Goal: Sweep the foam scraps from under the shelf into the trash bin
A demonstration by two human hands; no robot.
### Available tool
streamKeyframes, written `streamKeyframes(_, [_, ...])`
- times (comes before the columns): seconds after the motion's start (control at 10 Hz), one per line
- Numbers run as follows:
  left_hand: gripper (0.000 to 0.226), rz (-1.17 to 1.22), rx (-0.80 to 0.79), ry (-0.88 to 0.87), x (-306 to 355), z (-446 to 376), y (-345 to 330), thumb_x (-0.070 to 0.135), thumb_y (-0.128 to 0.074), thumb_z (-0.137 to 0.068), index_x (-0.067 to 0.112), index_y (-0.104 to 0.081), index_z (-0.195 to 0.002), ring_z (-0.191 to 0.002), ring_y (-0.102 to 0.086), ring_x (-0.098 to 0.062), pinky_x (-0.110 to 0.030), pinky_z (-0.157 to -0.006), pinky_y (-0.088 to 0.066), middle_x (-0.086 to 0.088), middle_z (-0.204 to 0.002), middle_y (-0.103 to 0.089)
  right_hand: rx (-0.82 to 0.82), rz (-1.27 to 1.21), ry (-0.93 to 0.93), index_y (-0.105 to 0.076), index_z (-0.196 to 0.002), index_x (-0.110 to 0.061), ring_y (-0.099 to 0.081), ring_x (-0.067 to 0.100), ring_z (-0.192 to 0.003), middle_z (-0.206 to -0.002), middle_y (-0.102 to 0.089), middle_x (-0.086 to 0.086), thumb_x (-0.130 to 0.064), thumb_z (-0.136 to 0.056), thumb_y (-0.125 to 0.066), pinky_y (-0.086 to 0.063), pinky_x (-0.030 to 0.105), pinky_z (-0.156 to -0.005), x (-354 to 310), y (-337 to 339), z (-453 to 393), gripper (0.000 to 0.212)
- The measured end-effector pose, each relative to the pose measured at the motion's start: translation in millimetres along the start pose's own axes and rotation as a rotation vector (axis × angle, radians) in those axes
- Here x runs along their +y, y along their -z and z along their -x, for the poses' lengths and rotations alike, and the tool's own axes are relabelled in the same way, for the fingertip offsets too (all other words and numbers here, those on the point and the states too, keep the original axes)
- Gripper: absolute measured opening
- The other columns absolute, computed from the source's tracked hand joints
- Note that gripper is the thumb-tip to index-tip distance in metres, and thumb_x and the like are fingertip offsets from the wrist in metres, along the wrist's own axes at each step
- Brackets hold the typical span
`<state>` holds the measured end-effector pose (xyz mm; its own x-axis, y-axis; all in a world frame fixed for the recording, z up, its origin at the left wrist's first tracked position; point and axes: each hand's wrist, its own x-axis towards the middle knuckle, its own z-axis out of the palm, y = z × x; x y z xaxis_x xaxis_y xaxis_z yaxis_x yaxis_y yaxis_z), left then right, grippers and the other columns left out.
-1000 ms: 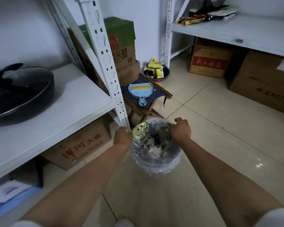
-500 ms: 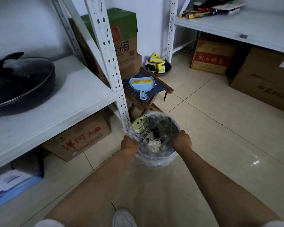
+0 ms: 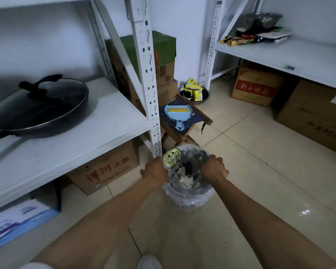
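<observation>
1. Head view is showing two hands, one trash bin and one dustpan. The left hand [image 3: 155,170] is grasping the near-left rim of the round trash bin with a clear plastic liner [image 3: 189,199], and the right hand [image 3: 213,167] is grasping the right rim; the fingers of both are curling over the edge.
2. White foam scraps [image 3: 185,181] are lying inside the bin, which is standing on the tiled floor [image 3: 260,171] just beside the post of the white metal shelf [image 3: 113,129].
3. To move the bin well, I judge both hands should be lifting evenly and keeping it upright, so that nothing is spilling and the liner is not slipping off.
4. One light blue dustpan with a yellow brush [image 3: 177,113] is resting on one small wooden folding stool [image 3: 184,121], well apart from the hands.
</observation>
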<state>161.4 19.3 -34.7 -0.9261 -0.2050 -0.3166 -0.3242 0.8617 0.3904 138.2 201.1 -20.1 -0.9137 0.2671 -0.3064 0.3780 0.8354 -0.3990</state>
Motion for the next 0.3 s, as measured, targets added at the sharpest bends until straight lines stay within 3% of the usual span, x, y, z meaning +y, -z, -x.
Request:
streamKeyframes(0.1, [0.048, 0.042, 0.026, -0.161, -1, 22, 33, 0.021, -0.053, -0.094, 0.009, -0.039, -0.139, -0.12, -0.054, -0.036, -0.043, -0.098, -0.051, -0.016, -0.137, -0.044, -0.029, -0.045, 0.131, -0.046, -0.132, -0.011, -0.053, 0.038, -0.117, -0.132, -0.048, 0.018, -0.028, -0.089, -0.049, -0.043, 0.046, -0.098, -34, 12, 21, 0.046])
streamKeyframes(0.2, [0.04, 0.084, 0.074, -0.37, -12, 51, 67, 0.026, -0.054, -0.093, 0.017, -0.049, -0.132, -0.121, -0.056, -0.025, -0.039, -0.097, -0.053, -0.005, -0.131, -0.053, -0.031, -0.131, 0.345, -0.053, -0.126, -0.013, -0.057, 0.037, -0.113, -0.129, -0.056, 0.015, -0.021, -0.085, -0.047, -0.05, 0.045, -0.096, -70, 25, 49, 0.042])
streamKeyframes(0.3, [0.045, 0.217, 0.134, -0.4, -27, 102, 102, 0.02, -0.057, -0.092, 0.021, -0.046, -0.136, -0.115, -0.058, -0.015, -0.035, -0.096, -0.053, 0.0, -0.133, -0.055, -0.021, -0.161, 0.489, -0.058, -0.115, -0.019, -0.061, 0.032, -0.106, -0.12, -0.062, 0.01, -0.027, -0.084, -0.053, -0.052, 0.044, -0.091, -100, 32, 80, 0.033])
